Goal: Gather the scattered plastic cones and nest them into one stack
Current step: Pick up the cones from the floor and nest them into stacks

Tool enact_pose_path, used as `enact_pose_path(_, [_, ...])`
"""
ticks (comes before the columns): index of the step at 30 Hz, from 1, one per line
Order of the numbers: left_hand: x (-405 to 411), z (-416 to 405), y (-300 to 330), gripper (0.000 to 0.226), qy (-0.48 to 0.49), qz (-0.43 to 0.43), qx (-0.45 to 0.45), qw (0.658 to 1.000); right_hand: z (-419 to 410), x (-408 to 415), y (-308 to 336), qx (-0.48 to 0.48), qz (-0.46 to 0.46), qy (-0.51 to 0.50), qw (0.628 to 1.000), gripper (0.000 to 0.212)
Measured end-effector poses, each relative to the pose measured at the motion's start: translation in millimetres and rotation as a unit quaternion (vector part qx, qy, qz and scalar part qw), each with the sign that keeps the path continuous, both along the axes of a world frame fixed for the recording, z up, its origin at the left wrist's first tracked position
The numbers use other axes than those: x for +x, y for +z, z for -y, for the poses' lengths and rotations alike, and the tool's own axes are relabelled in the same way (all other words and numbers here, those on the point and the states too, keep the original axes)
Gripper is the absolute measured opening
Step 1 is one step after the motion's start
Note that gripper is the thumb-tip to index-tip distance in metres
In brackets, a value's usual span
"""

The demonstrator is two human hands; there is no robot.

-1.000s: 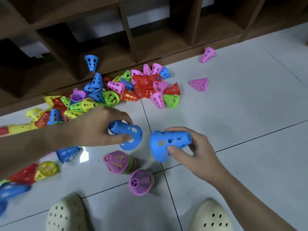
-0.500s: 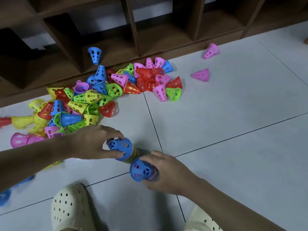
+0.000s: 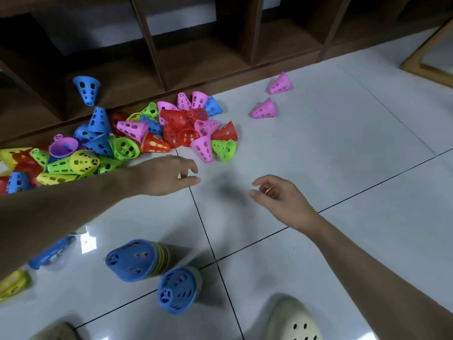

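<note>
Both hands are empty: the left hand [image 3: 169, 176] hovers with fingers loosely spread just short of the cone pile [image 3: 137, 141], and the right hand [image 3: 274, 195] hangs relaxed over bare floor tile [image 3: 343, 168]. To do this reach well, take a loose cone from the pile's near edge (the pink cone [image 3: 203, 148] lies just beyond the left fingers). Half a second ago each hand pressed a blue cone onto the two stacks [image 3: 139, 260]; these now lie behind the wrists, released.
</note>
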State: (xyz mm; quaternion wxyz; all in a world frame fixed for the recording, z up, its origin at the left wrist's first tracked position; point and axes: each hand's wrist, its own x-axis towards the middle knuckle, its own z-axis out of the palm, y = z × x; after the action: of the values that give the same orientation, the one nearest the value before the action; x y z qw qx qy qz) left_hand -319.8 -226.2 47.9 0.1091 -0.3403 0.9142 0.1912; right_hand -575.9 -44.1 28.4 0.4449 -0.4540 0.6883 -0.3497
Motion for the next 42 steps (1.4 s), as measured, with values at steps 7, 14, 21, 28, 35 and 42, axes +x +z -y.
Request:
enact_pose_path(7, [-87, 48, -52, 0.031, -0.004, -0.082, 0.022, 0.996, 37, -81, -18, 0.014, -0.001, -0.111, 0.994, 0.01])
enact_pose_path(14, [-165, 94, -78, 0.043, 0.048, -0.121, 0.01, 0.991, 87, -145, -39, 0.008, -0.01, -0.152, 0.988, 0.009])
enact_pose_path(21, [-252, 147, -94, 0.074, 0.091, -0.133, -0.02, 0.987, 177, -202, -69, -0.015, 0.014, -0.221, 0.975, 0.017])
enact_pose_path(28, [-306, 182, -127, 0.097, 0.137, -0.159, 0.057, 0.976, 263, -244, -77, -0.033, 0.054, -0.258, 0.964, 0.028])
enact_pose_path(35, [-302, 158, -162, 0.065, 0.209, -0.268, 0.075, 0.937, 302, -266, -105, -0.013, 0.033, -0.206, 0.978, 0.05])
enact_pose_path(42, [-296, 143, -164, 0.069, 0.284, -0.332, 0.172, 0.883, 349, -265, -104, -0.027, -0.035, -0.172, 0.984, 0.061])
